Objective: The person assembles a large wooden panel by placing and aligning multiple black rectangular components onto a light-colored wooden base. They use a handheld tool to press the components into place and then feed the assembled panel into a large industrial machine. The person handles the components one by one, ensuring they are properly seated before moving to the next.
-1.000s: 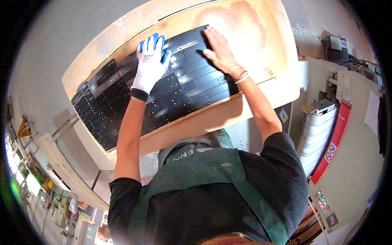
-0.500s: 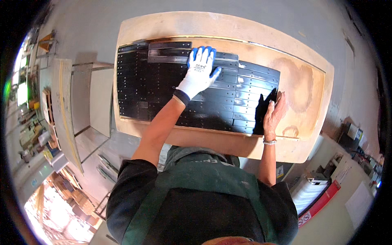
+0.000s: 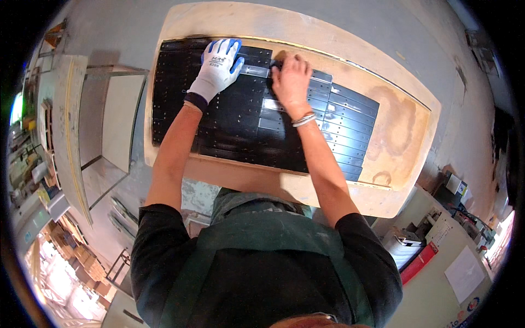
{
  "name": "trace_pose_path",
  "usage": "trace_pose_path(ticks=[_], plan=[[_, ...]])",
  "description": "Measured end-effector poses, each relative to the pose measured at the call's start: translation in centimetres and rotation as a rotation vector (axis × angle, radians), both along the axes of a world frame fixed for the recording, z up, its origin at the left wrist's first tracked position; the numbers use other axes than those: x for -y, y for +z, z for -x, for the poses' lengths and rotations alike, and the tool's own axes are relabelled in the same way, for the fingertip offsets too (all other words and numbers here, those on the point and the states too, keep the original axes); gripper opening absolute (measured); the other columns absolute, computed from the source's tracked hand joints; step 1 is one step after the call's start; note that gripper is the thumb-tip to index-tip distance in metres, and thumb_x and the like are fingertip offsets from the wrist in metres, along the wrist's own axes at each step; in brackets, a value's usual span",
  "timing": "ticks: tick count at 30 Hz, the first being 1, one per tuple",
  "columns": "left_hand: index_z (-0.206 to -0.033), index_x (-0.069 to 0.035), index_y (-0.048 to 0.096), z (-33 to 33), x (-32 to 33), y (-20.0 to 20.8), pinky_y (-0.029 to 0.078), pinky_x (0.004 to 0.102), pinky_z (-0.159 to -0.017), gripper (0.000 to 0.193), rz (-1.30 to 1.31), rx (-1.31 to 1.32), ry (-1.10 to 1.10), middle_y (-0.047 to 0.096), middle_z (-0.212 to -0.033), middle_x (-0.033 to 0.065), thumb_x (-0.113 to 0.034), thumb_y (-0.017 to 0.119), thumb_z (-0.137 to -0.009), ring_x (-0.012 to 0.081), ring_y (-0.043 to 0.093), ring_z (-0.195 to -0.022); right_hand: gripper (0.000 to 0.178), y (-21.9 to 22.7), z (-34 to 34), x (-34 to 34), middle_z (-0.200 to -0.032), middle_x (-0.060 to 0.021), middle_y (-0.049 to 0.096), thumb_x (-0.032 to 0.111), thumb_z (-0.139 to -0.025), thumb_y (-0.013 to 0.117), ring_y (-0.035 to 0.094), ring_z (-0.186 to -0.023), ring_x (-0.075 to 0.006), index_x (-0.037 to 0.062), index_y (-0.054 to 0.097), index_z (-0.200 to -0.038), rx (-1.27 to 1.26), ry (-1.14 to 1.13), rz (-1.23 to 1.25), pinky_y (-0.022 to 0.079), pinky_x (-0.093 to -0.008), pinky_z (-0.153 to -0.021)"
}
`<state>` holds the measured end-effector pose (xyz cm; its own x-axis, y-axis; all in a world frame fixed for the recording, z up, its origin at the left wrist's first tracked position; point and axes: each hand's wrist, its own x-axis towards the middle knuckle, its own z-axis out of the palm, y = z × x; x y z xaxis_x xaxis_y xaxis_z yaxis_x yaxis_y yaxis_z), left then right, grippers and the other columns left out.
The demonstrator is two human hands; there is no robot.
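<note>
Overlapping black strips (image 3: 235, 117) with rows of small holes cover much of a shallow, pale wooden board (image 3: 262, 15). My left hand (image 3: 217, 66), in a white glove with blue fingertips, lies on the upper strips with its thumb apart and fingers extended. To its right, my bare right hand (image 3: 293, 82) rests at the upper edge of the strips, just beyond the end of the top row. Its fingers are bent and slightly blurred; the fingertips are hidden, so what they grip, if anything, does not show.
Bare wood with brown stains fills the board's right end. Left of the board stands a frame with a pale panel (image 3: 117, 123) and a long plank (image 3: 71, 131). At the lower right are a red object (image 3: 420, 263), a white sheet (image 3: 464, 273) and boxed equipment (image 3: 453, 186).
My left hand has slid left along the strips. My right hand has moved from the board's right part up and left onto the strips, its fingers now bent. The board sits slightly higher in view.
</note>
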<state>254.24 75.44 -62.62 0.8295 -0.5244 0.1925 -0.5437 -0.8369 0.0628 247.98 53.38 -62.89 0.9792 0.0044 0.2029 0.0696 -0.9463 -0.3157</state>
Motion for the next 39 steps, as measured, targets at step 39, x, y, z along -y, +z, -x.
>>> trace_pose_path(ticks=[39], plan=[[-0.142, -0.006, 0.041, -1.5, -14.6, -3.2, 0.029, 0.0465, -0.114, 0.056, 0.049, 0.051, 0.194, 0.043, -0.144, 0.0191, -0.041, 0.049, -0.098, 0.0366, 0.039, -0.135, 0.066, -0.2, 0.2, -7.3, -0.141, -0.0275, 0.042, 0.044, -0.091, 0.056, 0.035, -0.134, -0.0423, 0.0017, 0.044, -0.139, 0.06, -0.05, 0.183, 0.021, -0.0567, -0.112]])
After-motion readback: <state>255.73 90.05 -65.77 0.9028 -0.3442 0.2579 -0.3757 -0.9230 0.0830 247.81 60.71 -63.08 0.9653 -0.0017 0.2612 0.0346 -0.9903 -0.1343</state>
